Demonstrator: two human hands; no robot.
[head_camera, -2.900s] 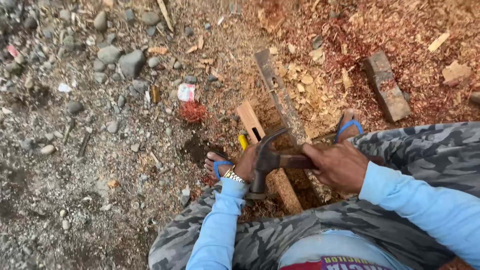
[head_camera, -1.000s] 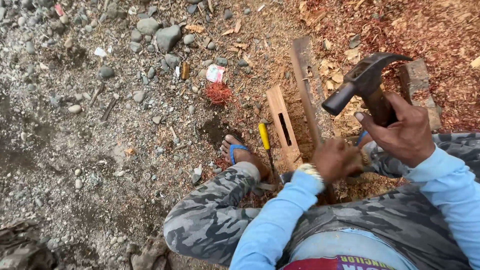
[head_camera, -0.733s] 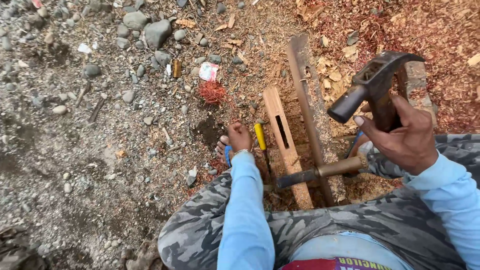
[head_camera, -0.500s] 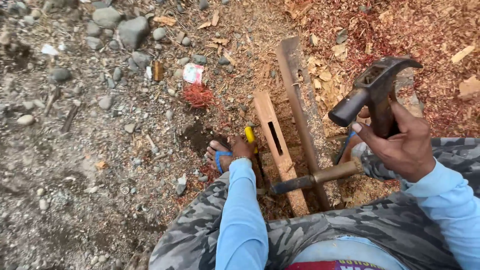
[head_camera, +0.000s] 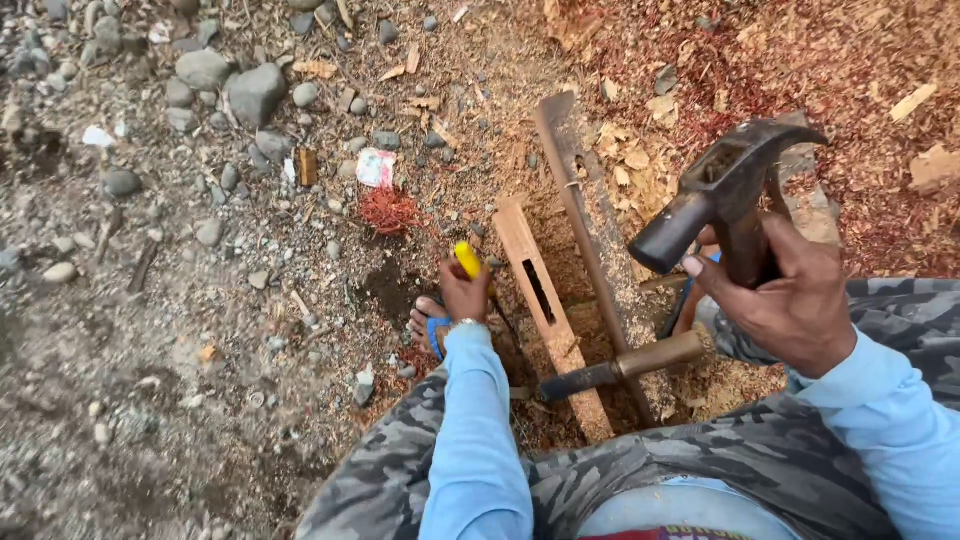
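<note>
A long slot is already cut in the pale wooden batten (head_camera: 545, 310) on the ground; the left hand (head_camera: 464, 293) closes on a yellow-handled chisel (head_camera: 467, 260) beside it; the right hand (head_camera: 790, 300) grips a dark steel claw hammer (head_camera: 720, 195) raised, so the chopping looks unfinished.

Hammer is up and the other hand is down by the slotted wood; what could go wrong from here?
1. The left hand grips a yellow-handled tool beside the slotted pale wooden piece; a stray blow from the dark steel claw hammer, raised in the right hand, might hit its fingers.
2. The sandalled foot lies close by, exposed.
</note>
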